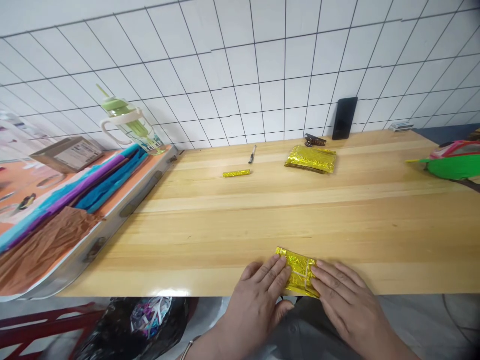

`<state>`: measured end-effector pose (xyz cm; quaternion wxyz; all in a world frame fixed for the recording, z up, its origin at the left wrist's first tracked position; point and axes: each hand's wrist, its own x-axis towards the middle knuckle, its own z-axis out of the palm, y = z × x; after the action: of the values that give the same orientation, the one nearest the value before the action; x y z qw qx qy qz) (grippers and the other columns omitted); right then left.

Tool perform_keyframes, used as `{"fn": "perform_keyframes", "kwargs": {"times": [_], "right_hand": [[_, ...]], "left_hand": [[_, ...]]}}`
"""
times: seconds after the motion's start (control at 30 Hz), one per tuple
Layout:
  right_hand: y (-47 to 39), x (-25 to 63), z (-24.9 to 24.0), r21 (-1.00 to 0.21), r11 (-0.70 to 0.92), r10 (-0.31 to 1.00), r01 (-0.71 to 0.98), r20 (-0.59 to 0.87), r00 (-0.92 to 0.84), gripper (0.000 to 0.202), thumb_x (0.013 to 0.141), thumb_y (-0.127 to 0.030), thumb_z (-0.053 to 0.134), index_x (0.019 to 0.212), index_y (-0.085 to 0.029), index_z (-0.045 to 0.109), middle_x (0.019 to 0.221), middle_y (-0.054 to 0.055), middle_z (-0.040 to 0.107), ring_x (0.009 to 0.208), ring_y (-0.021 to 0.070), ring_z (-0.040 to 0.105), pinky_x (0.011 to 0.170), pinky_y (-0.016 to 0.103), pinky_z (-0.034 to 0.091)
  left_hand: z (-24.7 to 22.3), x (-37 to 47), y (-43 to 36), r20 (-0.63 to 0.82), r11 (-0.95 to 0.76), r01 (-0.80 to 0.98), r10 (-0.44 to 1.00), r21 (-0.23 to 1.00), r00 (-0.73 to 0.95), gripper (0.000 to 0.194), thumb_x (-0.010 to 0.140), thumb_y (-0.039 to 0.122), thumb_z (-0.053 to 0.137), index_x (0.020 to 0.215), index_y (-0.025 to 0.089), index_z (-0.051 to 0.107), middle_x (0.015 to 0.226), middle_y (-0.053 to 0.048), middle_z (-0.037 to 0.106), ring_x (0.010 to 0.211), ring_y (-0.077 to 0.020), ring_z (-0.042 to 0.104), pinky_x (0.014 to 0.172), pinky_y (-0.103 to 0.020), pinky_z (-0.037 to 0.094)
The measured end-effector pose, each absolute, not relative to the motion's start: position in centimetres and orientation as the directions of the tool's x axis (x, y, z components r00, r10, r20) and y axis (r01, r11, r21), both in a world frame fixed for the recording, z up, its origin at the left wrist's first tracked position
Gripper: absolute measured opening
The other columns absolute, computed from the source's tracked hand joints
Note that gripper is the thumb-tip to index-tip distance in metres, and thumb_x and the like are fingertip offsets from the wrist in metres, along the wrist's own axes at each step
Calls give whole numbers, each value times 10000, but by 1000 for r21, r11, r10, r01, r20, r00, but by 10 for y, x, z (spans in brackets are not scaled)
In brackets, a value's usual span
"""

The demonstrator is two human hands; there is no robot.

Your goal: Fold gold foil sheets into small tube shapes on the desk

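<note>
A folded packet of shiny gold foil paper (299, 272) lies at the front edge of the wooden table. Faint pale lines cross its upper face. My left hand (258, 295) rests its outstretched fingertips on the packet's left side, the thumb apart and lower, by the table edge. On the right side, my right hand (343, 292) lays its fingers flat over the packet's edge; its thumb is hidden. Farther back is a stack of similar gold foil (311, 159), with a dark clip (315, 140) behind it. A slim gold foil roll (236, 173) lies left of that stack.
A pen (252, 154) lies near the tiled wall, where a black phone (345, 118) leans. On the left, an orange-topped surface holds a bottle (129, 125), a cardboard box (67, 154) and coloured paper (107, 187). A green item (453, 166) is at right; a black bag (112, 325) hangs below.
</note>
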<state>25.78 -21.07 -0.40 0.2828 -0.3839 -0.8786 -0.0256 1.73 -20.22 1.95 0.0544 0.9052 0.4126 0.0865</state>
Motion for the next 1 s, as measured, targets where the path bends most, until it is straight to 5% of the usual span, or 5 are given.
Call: {"fn": "perform_keyframes", "kwargs": {"times": [0.33,0.47,0.57,0.7,1.0], "right_hand": [[-131,273,1,-10,744,615,668,402,-678,252,903,-143,450,1042,-188,655,1099,58,679,1063,192,596,918,375,467],[-130,271,5,-41,720,653,692,374,-658,274,904,-156,431,1083,-198,633,1126,60,666,1101,196,577,943,386,461],[-138,268,4,-66,701,679,711,370,-635,249,909,-162,419,1031,-195,634,1164,65,645,1154,209,542,970,404,445],[-144,263,1,-96,680,694,727,406,-595,231,911,-134,406,982,-178,621,1160,79,643,1194,217,510,997,418,426],[-149,250,3,-179,590,777,787,391,-494,166,903,-217,464,943,-200,625,1183,69,628,1188,223,514,1037,431,387]], "left_hand": [[27,7,-135,99,-665,674,732,324,674,378,946,319,443,1319,253,428,1368,-27,489,1245,-220,441,980,-400,362],[21,0,-121,120,-663,630,722,405,682,442,898,259,531,1311,184,392,1259,-73,570,1154,-208,518,981,-369,393],[20,-4,-121,141,-676,584,699,448,701,275,924,257,496,1188,185,467,1258,-74,564,1130,-192,539,981,-347,405],[21,-6,-119,166,-734,540,642,412,748,165,961,272,436,1075,196,529,1279,-53,551,1158,-184,522,989,-345,400],[25,-8,-110,185,-791,503,584,349,790,253,964,298,429,1174,197,528,1250,-53,575,1176,-183,501,998,-348,382]]}}
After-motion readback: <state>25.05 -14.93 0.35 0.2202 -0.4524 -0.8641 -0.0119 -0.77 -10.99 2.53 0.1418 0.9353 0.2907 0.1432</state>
